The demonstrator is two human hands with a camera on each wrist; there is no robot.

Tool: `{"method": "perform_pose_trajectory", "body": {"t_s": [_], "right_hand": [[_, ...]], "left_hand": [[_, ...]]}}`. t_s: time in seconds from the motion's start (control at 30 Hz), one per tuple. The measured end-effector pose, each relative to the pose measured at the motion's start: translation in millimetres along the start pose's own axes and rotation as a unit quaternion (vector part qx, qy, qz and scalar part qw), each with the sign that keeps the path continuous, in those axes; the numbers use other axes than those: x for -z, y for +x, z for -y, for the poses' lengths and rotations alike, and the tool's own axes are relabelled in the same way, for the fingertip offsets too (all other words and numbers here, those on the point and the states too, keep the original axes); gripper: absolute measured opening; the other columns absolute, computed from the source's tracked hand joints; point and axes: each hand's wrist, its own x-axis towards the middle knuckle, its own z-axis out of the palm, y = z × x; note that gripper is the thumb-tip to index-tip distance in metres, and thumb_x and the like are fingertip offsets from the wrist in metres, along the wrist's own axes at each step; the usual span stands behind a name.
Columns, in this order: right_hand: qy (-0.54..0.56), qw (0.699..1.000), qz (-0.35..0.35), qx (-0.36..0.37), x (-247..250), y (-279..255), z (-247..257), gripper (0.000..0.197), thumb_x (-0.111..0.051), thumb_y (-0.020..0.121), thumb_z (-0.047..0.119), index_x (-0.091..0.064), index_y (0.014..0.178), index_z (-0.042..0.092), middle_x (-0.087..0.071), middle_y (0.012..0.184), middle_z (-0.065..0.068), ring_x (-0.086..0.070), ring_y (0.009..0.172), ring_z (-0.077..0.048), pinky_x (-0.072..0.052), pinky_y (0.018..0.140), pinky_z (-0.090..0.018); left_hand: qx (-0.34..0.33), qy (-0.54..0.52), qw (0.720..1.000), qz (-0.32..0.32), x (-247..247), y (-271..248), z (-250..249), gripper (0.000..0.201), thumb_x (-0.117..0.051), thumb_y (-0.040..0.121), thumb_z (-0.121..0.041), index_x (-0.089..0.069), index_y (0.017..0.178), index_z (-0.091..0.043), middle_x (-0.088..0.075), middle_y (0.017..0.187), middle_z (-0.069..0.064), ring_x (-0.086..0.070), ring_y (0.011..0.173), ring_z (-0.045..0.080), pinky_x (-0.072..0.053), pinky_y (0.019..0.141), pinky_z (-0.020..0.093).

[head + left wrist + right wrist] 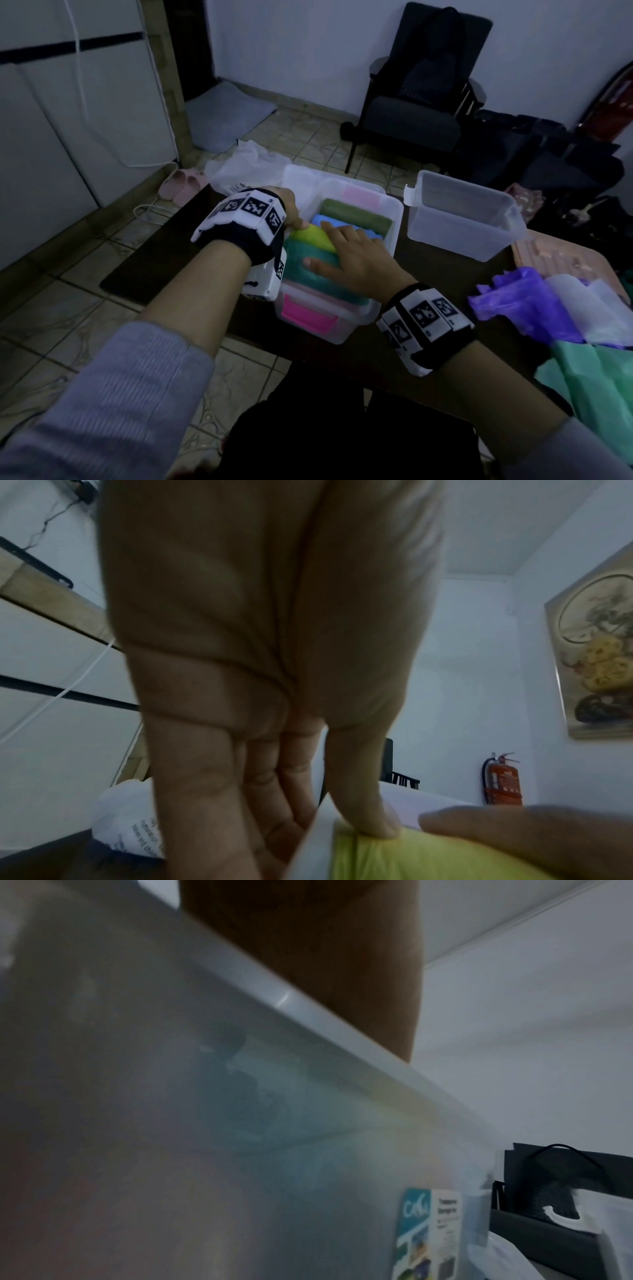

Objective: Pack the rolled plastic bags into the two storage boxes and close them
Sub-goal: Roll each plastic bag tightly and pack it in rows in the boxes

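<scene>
A clear storage box (346,329) with a pink latch (308,317) stands in the middle of the dark table. It holds rolled bags side by side: green (359,214), blue (320,219), yellow (313,236) and teal (298,267). My left hand (291,214) grips the box's left wall, with the fingers (205,791) outside and the thumb (366,804) inside on the yellow roll (411,859). My right hand (349,253) lies flat and open on the teal and yellow rolls. The right wrist view shows only the box's frosted wall (205,1096). A second clear box (462,219) stands empty to the right.
A pink lid (565,260) lies at the table's right side. Loose purple (524,305), white (589,308) and green (596,383) bags are piled in front of it. A white bag (246,164) lies behind the filled box. A dark chair (421,89) stands beyond the table.
</scene>
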Motion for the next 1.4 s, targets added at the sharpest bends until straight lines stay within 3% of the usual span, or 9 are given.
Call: {"method": "perform_pose_trajectory", "body": {"t_s": [0.17, 0.47, 0.53, 0.6, 0.67, 0.9, 1.07, 1.23, 1.4], "right_hand": [[-0.018, 1.000, -0.013, 0.000, -5.1, -1.5, 0.7, 0.081, -0.033, 0.088, 0.067, -0.015, 0.150, 0.019, -0.037, 0.143, -0.008, -0.036, 0.129, -0.027, -0.032, 0.100, -0.043], [0.049, 0.998, -0.034, 0.003, -6.6, -3.5, -5.5, 0.076, -0.036, 0.090, 0.063, -0.019, 0.149, 0.018, -0.034, 0.146, -0.007, -0.032, 0.133, -0.026, -0.026, 0.106, -0.043], [0.133, 0.990, -0.045, 0.005, -3.8, -6.1, -10.9, 0.070, -0.036, 0.094, 0.055, -0.020, 0.149, 0.015, -0.031, 0.149, -0.008, -0.027, 0.136, -0.024, -0.021, 0.110, -0.040], [0.201, 0.975, -0.092, 0.007, -3.4, -12.9, -21.8, 0.058, -0.036, 0.098, 0.044, -0.027, 0.147, 0.014, -0.035, 0.145, -0.009, -0.029, 0.134, -0.024, -0.022, 0.110, -0.037], [0.233, 0.962, -0.144, -0.008, -5.1, -26.5, -40.8, 0.047, -0.035, 0.100, 0.037, -0.037, 0.141, 0.016, -0.041, 0.140, -0.008, -0.033, 0.130, -0.021, -0.025, 0.107, -0.034], [0.178, 0.941, -0.190, -0.215, -2.8, -97.5, -140.1, 0.042, -0.050, 0.094, 0.018, -0.045, 0.135, 0.012, -0.044, 0.136, -0.011, -0.039, 0.127, -0.025, -0.030, 0.105, -0.034], [0.142, 0.908, -0.166, -0.359, 5.5, -140.5, -213.9, 0.041, -0.053, 0.088, 0.009, -0.052, 0.128, 0.005, -0.052, 0.127, -0.021, -0.045, 0.119, -0.036, -0.028, 0.100, -0.034], [0.095, 0.879, -0.142, -0.445, 6.7, -166.1, -264.2, 0.047, -0.053, 0.084, 0.010, -0.050, 0.130, 0.004, -0.047, 0.130, -0.025, -0.042, 0.122, -0.039, -0.035, 0.099, -0.040], [0.078, 0.862, -0.083, -0.494, 4.9, -167.8, -289.9, 0.054, -0.053, 0.089, 0.021, -0.037, 0.138, 0.005, -0.036, 0.139, -0.023, -0.032, 0.130, -0.038, -0.033, 0.101, -0.044]], "left_hand": [[-0.013, 0.068, 0.997, -0.021, -2.0, -3.0, -5.1, 0.048, -0.058, 0.090, -0.040, -0.038, 0.057, -0.011, -0.042, 0.033, -0.002, -0.035, 0.048, 0.013, -0.025, 0.044, 0.021], [-0.012, 0.086, 0.994, -0.062, -4.3, -12.4, -23.8, 0.046, -0.059, 0.090, -0.029, -0.028, 0.059, -0.015, -0.029, 0.061, 0.001, -0.026, 0.051, 0.013, -0.021, 0.047, 0.018], [-0.027, 0.078, 0.995, -0.064, -0.9, -18.2, -40.4, 0.039, -0.057, 0.092, -0.027, -0.038, 0.062, -0.011, -0.037, 0.065, 0.006, -0.032, 0.054, 0.016, -0.030, 0.045, 0.020], [-0.057, 0.065, 0.994, -0.060, 4.1, -23.0, -61.9, 0.027, -0.052, 0.095, -0.028, -0.058, 0.094, -0.002, -0.058, 0.096, 0.015, -0.051, 0.076, 0.023, -0.044, 0.063, 0.022], [-0.094, 0.047, 0.992, -0.063, 7.1, -34.2, -87.0, 0.038, -0.048, 0.096, -0.026, -0.052, 0.125, -0.001, -0.054, 0.127, 0.016, -0.052, 0.099, 0.026, -0.041, 0.081, 0.032], [-0.226, -0.020, 0.974, -0.029, -57.7, -57.1, -183.1, 0.033, -0.047, 0.096, -0.023, -0.053, 0.126, -0.010, -0.054, 0.128, 0.010, -0.051, 0.116, 0.025, -0.041, 0.093, 0.035], [-0.198, 0.064, 0.969, 0.131, -145.5, -46.0, -221.0, 0.053, -0.052, 0.093, -0.035, -0.038, 0.139, -0.014, -0.034, 0.144, 0.011, -0.038, 0.130, 0.028, -0.037, 0.103, 0.040], [-0.162, 0.069, 0.973, 0.152, -195.7, -35.1, -230.2, 0.069, -0.046, 0.093, -0.046, -0.015, 0.149, -0.019, 0.001, 0.158, 0.010, -0.003, 0.145, 0.030, -0.012, 0.116, 0.048], [-0.138, 0.096, 0.968, 0.185, -214.4, -28.5, -228.4, 0.087, -0.039, 0.086, -0.067, 0.009, 0.149, -0.031, 0.024, 0.155, 0.005, 0.018, 0.143, 0.031, 0.004, 0.113, 0.057]]}}
